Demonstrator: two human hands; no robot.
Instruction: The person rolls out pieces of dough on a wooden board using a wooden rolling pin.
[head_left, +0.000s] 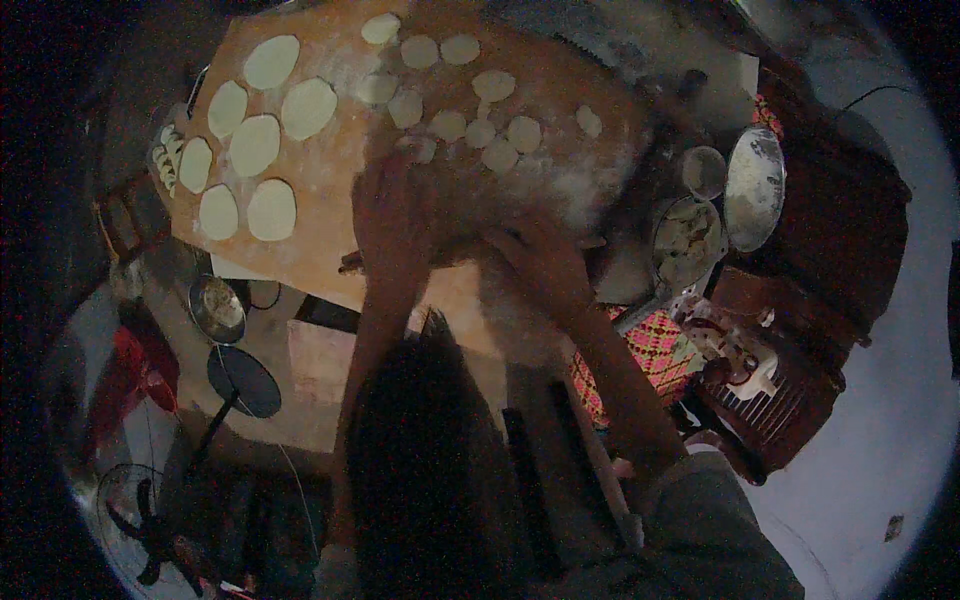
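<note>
A dim wooden board (330, 210) with flour on it lies before me, bearing several flat dough rounds (255, 146). A thin rod, probably a rolling pin (351, 262), crosses the board's near part, with its ends showing on either side of my hands. My right hand (536, 244) is on the rod, fingers pointing left. My left hand (394, 191) stretches forward past the rod near a small dough round (417, 148); shadow hides its fingers. Smaller dough rounds (480, 133) lie beyond my hands.
To the right stand a metal bowl (754, 187), a round container with pale pieces (686, 238) and a wooden chair (795, 405). A pink patterned cloth (652, 349) shows below the board. On the left are a pan (217, 307), a dark flat pan (244, 381) and a cardboard box (322, 360).
</note>
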